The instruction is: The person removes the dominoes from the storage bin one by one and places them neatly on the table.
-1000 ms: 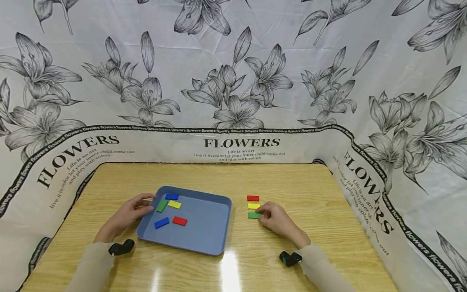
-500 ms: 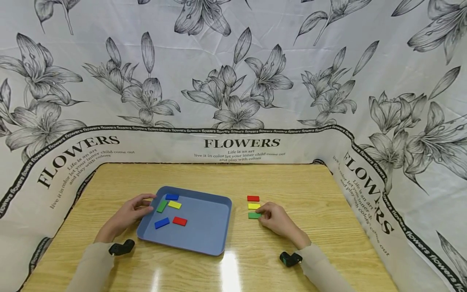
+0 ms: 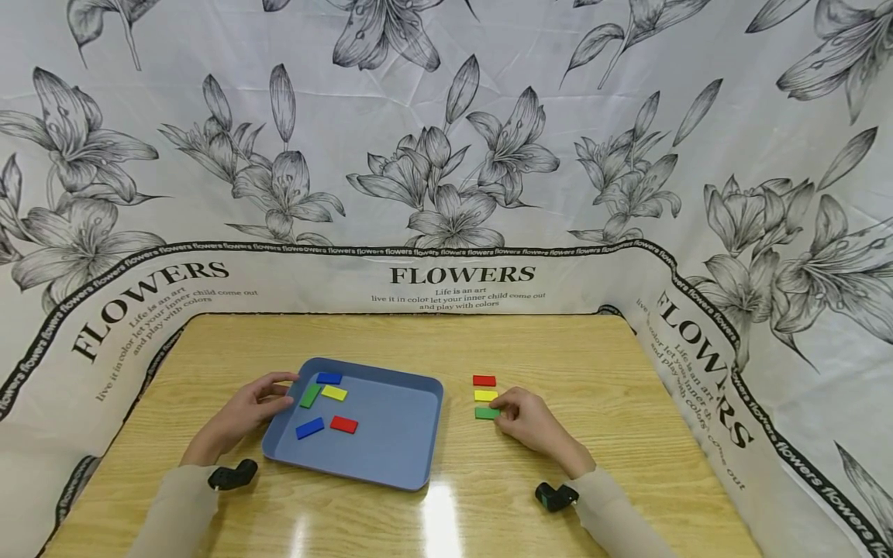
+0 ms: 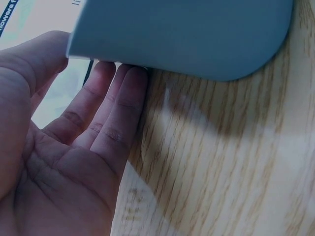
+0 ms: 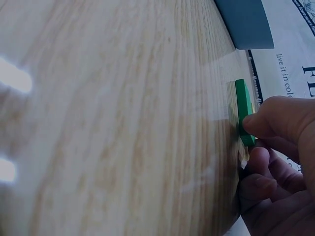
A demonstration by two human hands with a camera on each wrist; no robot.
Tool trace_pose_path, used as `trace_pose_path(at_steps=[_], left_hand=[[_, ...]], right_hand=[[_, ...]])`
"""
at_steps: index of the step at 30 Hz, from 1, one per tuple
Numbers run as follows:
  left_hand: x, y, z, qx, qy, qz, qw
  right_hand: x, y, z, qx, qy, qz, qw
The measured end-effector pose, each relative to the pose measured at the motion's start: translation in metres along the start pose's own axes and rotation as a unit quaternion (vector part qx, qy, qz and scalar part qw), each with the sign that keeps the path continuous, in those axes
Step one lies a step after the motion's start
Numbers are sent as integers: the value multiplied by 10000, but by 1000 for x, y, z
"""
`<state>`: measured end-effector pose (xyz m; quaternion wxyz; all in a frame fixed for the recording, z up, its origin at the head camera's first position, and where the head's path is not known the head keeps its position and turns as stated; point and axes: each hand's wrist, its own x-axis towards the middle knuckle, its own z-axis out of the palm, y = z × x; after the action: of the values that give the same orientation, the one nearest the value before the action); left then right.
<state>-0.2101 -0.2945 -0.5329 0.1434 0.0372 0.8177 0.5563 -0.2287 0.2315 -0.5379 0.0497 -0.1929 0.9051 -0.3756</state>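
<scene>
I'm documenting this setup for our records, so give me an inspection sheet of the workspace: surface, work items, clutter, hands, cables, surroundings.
Surface: wood-grain table, glare on its near side.
Tray: blue-gray, holding far blue block, near blue block, inner green block, inner yellow block, inner red block.
Right of tray, far to near: outer red block, outer yellow block, outer green block.
Clutter: nothing seen.
Left hand: fingers touch the tray's left rim.
Right hand: pinches the outer green block's right end.
Cables: nothing seen.
Surroundings: white floral fabric behind and beside the table.
</scene>
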Motion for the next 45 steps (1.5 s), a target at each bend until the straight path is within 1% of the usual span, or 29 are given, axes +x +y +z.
trace_pose_path(at_steps=[8,14,19,23,29,34,39,45], left_hand=[[-1,1,0,26,7,13,10000],[0,0,0,-8,-10,20,10000],[0,0,0,23,-13,40,10000],[-1,0,1,99,-6,36,9999],[0,0,-1,194,-45,15,9998],[2,2,-2,199,-70,-58,9998],[2,1,-2,235,-90,-84,9996],[2,2,-1,221,-91,-100,9997]], right_hand=[[-1,0,0,-10,19,-20,10000],[-1,0,0,-48,38,62,10000],[-3,-2,-5,-19,96,141,9999],[1,-4,-12,32,130,107,9999],[11,-13,-22,226,169,-87,9996],[27,-24,-23,372,185,-163,9990],[45,-37,-17,440,144,-306,9985],[68,-61,-2,635,-9,-557,9964]])
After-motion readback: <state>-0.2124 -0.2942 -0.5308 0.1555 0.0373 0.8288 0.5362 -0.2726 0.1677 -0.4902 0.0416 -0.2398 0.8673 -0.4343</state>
